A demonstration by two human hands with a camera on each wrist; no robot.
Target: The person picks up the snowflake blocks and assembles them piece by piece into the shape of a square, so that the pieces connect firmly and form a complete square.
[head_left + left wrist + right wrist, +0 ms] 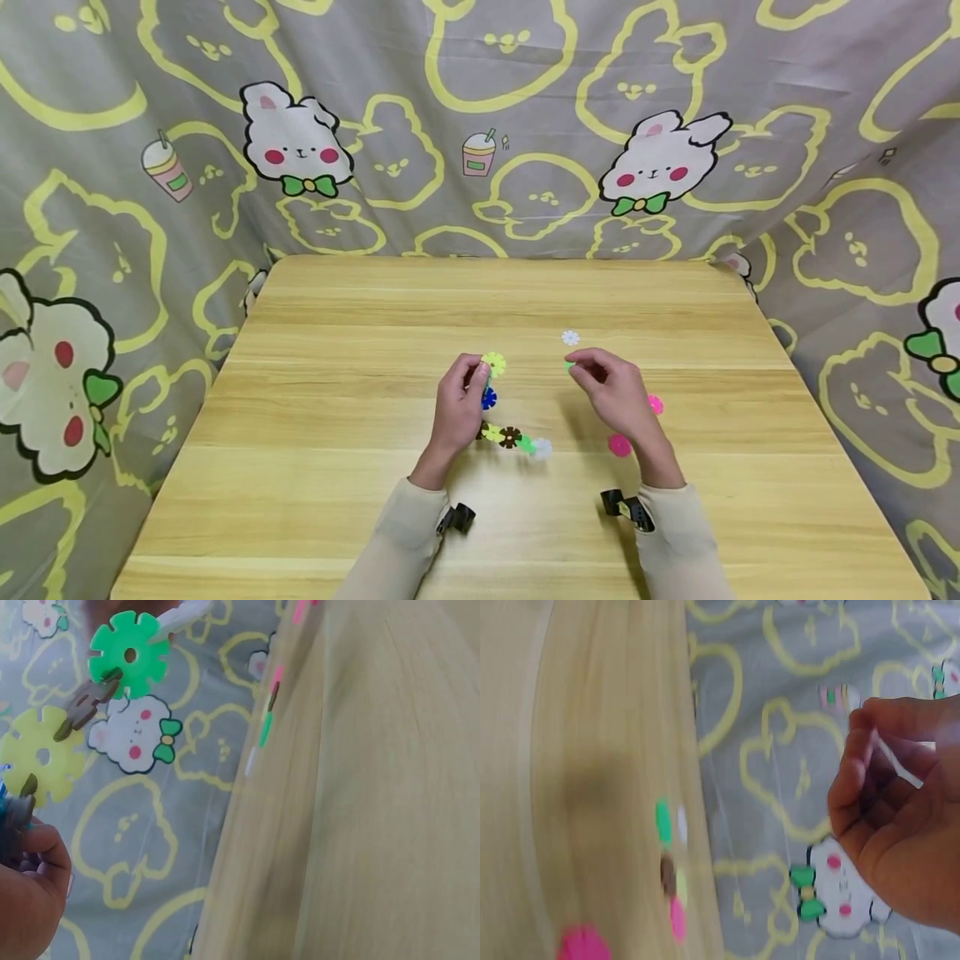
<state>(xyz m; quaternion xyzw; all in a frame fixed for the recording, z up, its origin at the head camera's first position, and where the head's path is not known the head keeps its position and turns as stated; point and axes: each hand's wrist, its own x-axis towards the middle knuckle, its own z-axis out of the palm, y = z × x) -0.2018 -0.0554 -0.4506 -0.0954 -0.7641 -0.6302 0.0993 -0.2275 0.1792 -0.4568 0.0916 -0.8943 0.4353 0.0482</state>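
My left hand (459, 406) pinches a chain of slotted plastic flower discs near its upper part. A yellow disc (493, 364) shows at the fingertips, with a blue disc (489, 398) below. From there the chain runs rightward through a yellow disc (43, 756), a brown disc (91, 701) and a green disc (129, 655) to a whitish disc (542, 448) at its end. My right hand (611, 390) hovers over the table, fingers loosely bent, thumb and fingertips close together. No disc is plainly visible in it. A loose green disc (569, 364) shows beside its fingertips.
On the wooden table (337, 333) lie a white disc (570, 337) and pink discs (619, 445) around the right hand. A loose brown disc (667, 874) and a pale yellow one (681, 887) show in the right wrist view. Patterned curtains (405, 208) surround the table.
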